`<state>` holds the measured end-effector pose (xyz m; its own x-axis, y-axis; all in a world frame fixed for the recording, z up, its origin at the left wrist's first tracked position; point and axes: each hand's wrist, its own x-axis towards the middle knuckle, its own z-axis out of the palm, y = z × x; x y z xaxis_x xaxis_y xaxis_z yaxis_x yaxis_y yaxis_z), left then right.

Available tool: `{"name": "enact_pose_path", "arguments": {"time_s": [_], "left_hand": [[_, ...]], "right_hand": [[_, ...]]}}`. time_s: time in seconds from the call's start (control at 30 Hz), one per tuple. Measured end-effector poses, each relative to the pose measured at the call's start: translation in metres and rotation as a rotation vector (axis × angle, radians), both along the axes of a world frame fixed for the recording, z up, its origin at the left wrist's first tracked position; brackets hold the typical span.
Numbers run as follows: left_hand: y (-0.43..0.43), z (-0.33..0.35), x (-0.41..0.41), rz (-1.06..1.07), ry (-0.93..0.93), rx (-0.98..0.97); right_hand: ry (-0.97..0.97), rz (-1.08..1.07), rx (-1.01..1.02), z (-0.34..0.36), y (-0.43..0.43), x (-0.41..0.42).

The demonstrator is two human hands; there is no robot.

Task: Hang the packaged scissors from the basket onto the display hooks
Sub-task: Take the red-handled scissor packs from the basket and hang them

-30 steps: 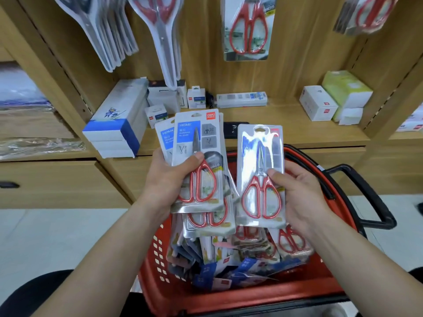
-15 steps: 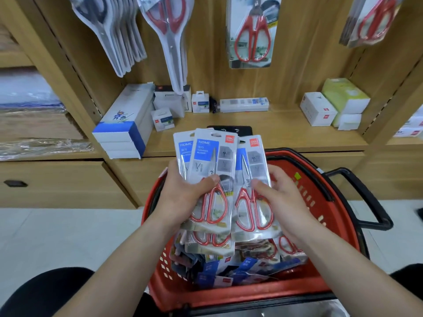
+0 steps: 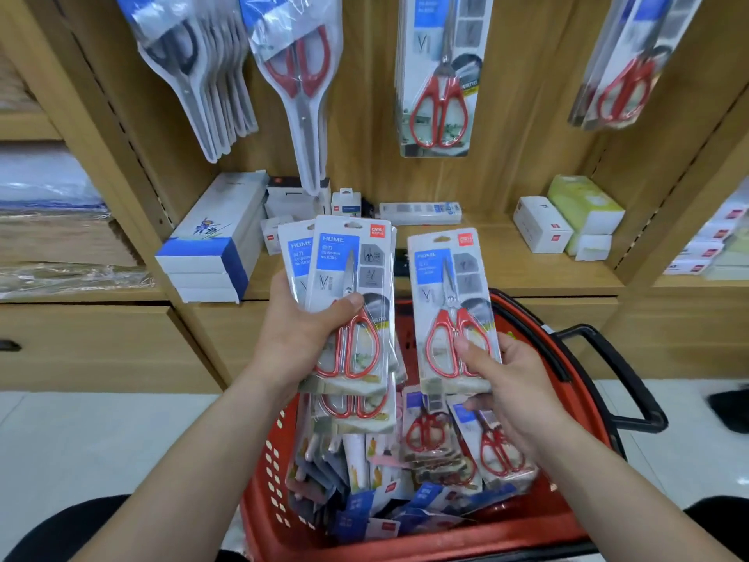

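Red-handled scissors in blister packs. L hand (image 3: 300, 338) grips a fanned stack of packs (image 3: 348, 302) above the red basket (image 3: 506, 535), thumb across the front, fingers curled behind. R hand (image 3: 510, 391) pinches a single pack (image 3: 450, 306) by its lower end, upright, beside the stack but not touching. More loose packs (image 3: 429, 440) lie in the basket. Step, est.: pick-up done, hanging not begun. Matching hung packs (image 3: 439, 75) on panel above; hook out of frame. Next: raise single pack, align top slot w/ hook tip, slide on.

Head-worn wide-angle view, facing forward and down, close above basket (image 3: 506, 535), shelf wall (image 3: 364, 156) just ahead
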<state>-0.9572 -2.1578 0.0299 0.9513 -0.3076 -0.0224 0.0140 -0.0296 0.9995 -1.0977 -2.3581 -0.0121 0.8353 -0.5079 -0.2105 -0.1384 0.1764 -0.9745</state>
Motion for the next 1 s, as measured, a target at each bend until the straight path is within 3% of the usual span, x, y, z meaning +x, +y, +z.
{"name": "enact_pose_path", "arguments": {"time_s": [0.33,0.67,1.0], "left_hand": [[-0.009,0.039,0.017,-0.012,-0.089,-0.085],[-0.006,0.057,0.03,0.022,-0.1,-0.161],[0.001,0.061,0.038,0.051,-0.1,-0.176]], "right_hand": [[-0.231,-0.152,-0.022,0.052,-0.012,0.017],[-0.405,-0.216,-0.202,0.148,-0.035,0.084],[-0.404,-0.233,-0.259,0.195,-0.047,0.136]]}}
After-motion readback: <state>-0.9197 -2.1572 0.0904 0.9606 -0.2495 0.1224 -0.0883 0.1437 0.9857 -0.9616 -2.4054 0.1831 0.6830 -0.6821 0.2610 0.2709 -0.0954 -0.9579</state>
